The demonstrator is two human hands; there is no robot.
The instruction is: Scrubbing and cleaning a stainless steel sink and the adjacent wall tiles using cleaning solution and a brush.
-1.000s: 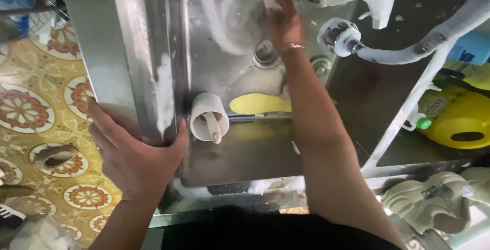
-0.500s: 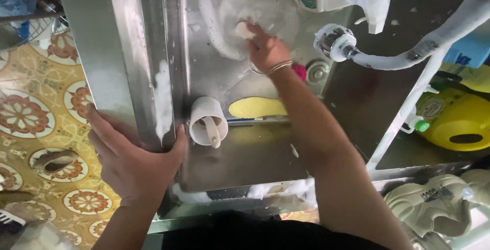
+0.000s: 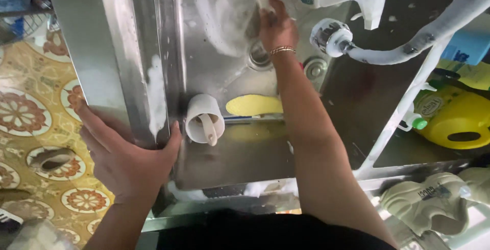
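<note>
My right hand (image 3: 275, 25) reaches deep into a stainless steel sink (image 3: 204, 41) and presses a small white scrub pad (image 3: 264, 0) against the foamy back of the basin. A gold bracelet (image 3: 282, 50) sits on that wrist. My left hand (image 3: 127, 158) rests flat on the sink's left rim, fingers spread, holding nothing. Beside its thumb, a white mug (image 3: 204, 120) with a white spoon in it lies in the basin. A yellow sponge (image 3: 253, 105) lies next to the mug. The drain (image 3: 259, 58) shows just below my right hand.
A white tap with a hose (image 3: 352, 46) juts in from the right. A yellow plastic jug (image 3: 454, 120) and a pale sneaker (image 3: 434, 201) sit lower right. Patterned floor tiles (image 3: 30, 122) lie to the left of the sink.
My right hand slid left across the basin with the pad, then back right and upward. The foam patch has spread. The left hand stayed on the rim.
</note>
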